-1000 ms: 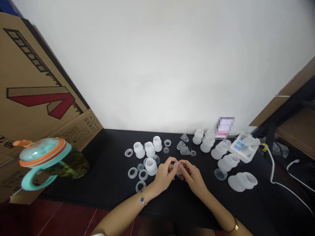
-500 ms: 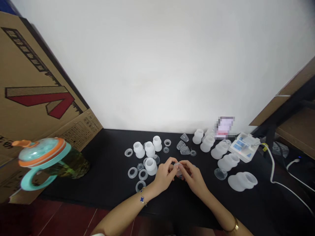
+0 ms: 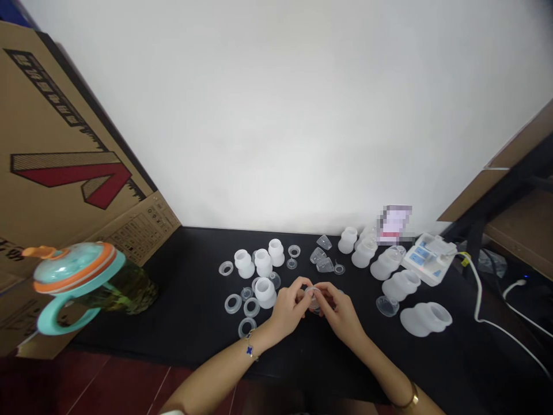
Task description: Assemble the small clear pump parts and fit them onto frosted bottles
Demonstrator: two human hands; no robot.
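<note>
My left hand (image 3: 290, 304) and my right hand (image 3: 338, 308) meet above the black table. Both pinch a small clear plastic bottle ring (image 3: 311, 293) between thumbs and fingers; the fingers hide its lower part. Left of my left hand stands a white bottle body (image 3: 265, 293), among loose translucent rings such as a bottle ring (image 3: 247, 327). A soft clear bottle teat (image 3: 247, 294) lies by these rings. Just beyond my hands are clear dome caps (image 3: 325, 265) and another teat (image 3: 339, 268).
Several milky bottle bodies (image 3: 426, 319) lie or stand at the right, near a clear lid (image 3: 387, 306). Behind them are a white device (image 3: 427, 259) with a cable and a blurred-out screen (image 3: 395, 222). A turquoise drinking cup (image 3: 82, 276) and a cardboard box (image 3: 73, 138) flank the left.
Hardly anything differs. My fingers stay around the clear bottle ring, which shows only a slight shift in their grip.
</note>
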